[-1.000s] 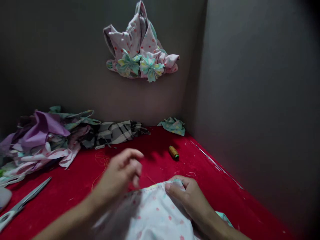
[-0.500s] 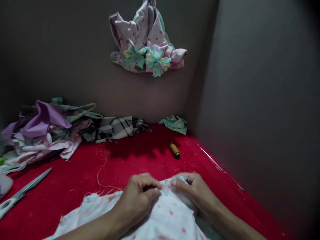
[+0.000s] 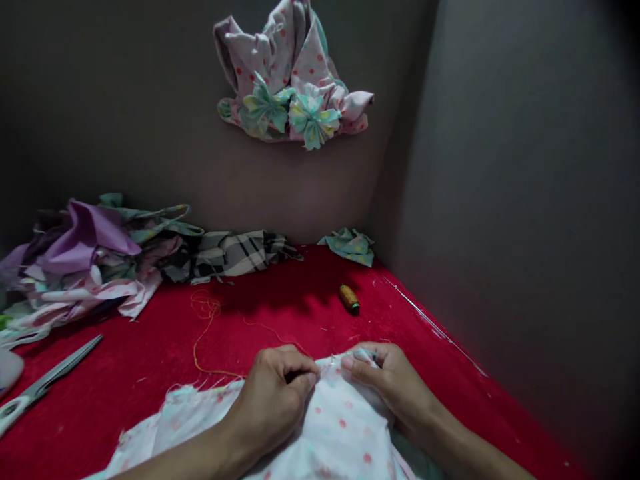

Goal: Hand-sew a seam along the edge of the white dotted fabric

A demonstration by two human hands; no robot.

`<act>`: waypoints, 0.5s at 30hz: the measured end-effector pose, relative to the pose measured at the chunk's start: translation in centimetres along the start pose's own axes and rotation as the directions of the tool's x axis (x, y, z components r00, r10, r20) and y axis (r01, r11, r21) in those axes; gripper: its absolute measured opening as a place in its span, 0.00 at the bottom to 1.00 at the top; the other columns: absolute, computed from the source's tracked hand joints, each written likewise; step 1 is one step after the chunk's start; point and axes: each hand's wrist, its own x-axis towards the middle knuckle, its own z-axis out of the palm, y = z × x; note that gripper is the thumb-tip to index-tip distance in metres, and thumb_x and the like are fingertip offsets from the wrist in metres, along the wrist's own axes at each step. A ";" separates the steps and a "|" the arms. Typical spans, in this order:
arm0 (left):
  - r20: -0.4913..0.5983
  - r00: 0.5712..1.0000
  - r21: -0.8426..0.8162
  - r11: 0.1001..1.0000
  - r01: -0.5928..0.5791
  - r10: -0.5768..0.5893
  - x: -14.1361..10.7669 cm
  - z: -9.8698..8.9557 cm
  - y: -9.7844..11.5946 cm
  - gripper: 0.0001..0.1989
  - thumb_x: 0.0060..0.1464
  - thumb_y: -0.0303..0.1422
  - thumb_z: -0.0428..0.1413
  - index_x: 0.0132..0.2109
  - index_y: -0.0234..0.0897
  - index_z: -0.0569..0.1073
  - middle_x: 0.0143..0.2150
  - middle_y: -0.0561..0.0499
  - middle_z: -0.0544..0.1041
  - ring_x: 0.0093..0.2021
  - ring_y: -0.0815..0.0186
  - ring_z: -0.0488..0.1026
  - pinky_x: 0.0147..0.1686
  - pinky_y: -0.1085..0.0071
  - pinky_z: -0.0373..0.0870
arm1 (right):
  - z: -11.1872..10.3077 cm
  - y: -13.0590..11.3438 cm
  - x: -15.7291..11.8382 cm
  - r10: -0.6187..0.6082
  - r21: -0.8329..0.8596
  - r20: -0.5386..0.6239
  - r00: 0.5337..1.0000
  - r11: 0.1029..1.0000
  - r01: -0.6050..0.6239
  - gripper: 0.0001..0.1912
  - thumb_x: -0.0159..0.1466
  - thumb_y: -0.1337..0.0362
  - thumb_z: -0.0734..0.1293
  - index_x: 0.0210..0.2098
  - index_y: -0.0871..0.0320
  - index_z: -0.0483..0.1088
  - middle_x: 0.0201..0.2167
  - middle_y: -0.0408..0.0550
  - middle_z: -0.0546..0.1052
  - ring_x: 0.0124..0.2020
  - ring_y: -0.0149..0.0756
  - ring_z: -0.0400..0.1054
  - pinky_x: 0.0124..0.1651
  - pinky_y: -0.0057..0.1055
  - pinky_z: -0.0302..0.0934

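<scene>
White cloth with pink dots [image 3: 345,427] lies across the bottom of the head view, its frayed top edge running between my hands. My left hand [image 3: 280,393] is closed, thumb and forefinger pinched at that edge. On the other side, my right hand [image 3: 387,377] grips the edge with its thumb on top and its fingers behind. Orange thread [image 3: 197,347] trails in loops over the red surface and reaches the cloth near my left hand. Whether a needle is in my fingers is too small to tell. A spool of golden thread [image 3: 349,299] lies beyond my hands.
Scissors [image 3: 47,383] lie at the left beside a pale rounded object [image 3: 9,370]. Fabric scraps [image 3: 90,260], plaid cloth [image 3: 240,253] and a green piece [image 3: 349,245] line the back of the red surface [image 3: 150,353]. A dotted garment [image 3: 300,80] hangs on the wall.
My left hand has shifted very slightly left along the cloth edge, widening the gap between the hands a little. My right hand keeps its grip. The whole view has moved slightly.
</scene>
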 end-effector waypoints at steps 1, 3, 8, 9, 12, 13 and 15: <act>0.003 1.000 0.000 1.000 -0.001 0.001 0.0 0.0 0.0 0.11 0.44 0.25 0.49 0.25 0.36 0.75 0.23 0.52 0.70 0.27 0.69 0.65 0.28 0.75 0.58 | 0.0 0.1 0.0 -0.003 -0.007 0.001 1.000 1.000 0.003 0.16 0.44 0.57 0.69 0.16 0.61 0.59 0.12 0.37 0.57 0.15 0.22 0.48 0.17 0.22 0.40; 0.009 1.000 -0.002 1.000 -0.002 0.002 0.0 0.0 0.1 0.11 0.44 0.25 0.48 0.25 0.36 0.75 0.24 0.52 0.70 0.27 0.69 0.65 0.28 0.75 0.58 | -0.1 0.2 0.1 -0.014 -0.024 0.005 1.000 1.000 0.014 0.16 0.44 0.57 0.68 0.16 0.61 0.59 0.12 0.37 0.57 0.15 0.22 0.47 0.17 0.22 0.40; 0.010 1.000 -0.009 1.000 0.005 -0.005 -0.1 -0.1 0.1 0.11 0.44 0.25 0.48 0.25 0.36 0.75 0.23 0.52 0.70 0.26 0.69 0.65 0.28 0.75 0.58 | -0.1 0.2 0.1 -0.017 -0.032 -0.001 1.000 0.999 0.017 0.15 0.45 0.58 0.68 0.17 0.62 0.61 0.13 0.37 0.58 0.15 0.22 0.47 0.17 0.22 0.40; 0.010 1.000 -0.008 1.000 0.005 -0.005 -0.1 -0.1 0.0 0.11 0.44 0.25 0.48 0.25 0.36 0.75 0.24 0.52 0.70 0.26 0.69 0.65 0.28 0.75 0.58 | -0.1 0.2 0.1 -0.014 -0.034 -0.005 1.000 0.999 0.014 0.15 0.45 0.58 0.68 0.17 0.62 0.61 0.13 0.37 0.58 0.15 0.22 0.48 0.17 0.22 0.40; 0.013 1.000 -0.004 1.000 0.004 -0.004 0.0 0.0 0.0 0.11 0.43 0.24 0.48 0.25 0.35 0.75 0.24 0.52 0.70 0.26 0.69 0.65 0.28 0.75 0.58 | 0.0 0.0 0.0 -0.019 -0.043 -0.006 1.000 0.999 0.018 0.14 0.45 0.58 0.68 0.18 0.62 0.62 0.13 0.38 0.59 0.16 0.23 0.49 0.18 0.22 0.41; 0.013 1.000 -0.005 1.000 0.002 -0.002 0.0 0.0 0.0 0.11 0.43 0.24 0.48 0.25 0.35 0.75 0.24 0.51 0.70 0.26 0.69 0.65 0.28 0.75 0.58 | 0.0 0.0 0.0 -0.023 -0.048 -0.004 1.000 0.999 0.022 0.14 0.45 0.58 0.68 0.18 0.62 0.63 0.14 0.38 0.59 0.16 0.23 0.49 0.18 0.22 0.42; 0.013 1.000 -0.013 1.000 -0.006 0.006 0.1 0.1 0.0 0.11 0.43 0.23 0.48 0.25 0.35 0.75 0.23 0.51 0.70 0.26 0.69 0.65 0.27 0.75 0.58 | 0.1 -0.1 -0.1 -0.031 -0.054 0.002 1.000 0.998 0.031 0.13 0.45 0.59 0.68 0.18 0.63 0.64 0.14 0.38 0.59 0.17 0.23 0.49 0.18 0.22 0.42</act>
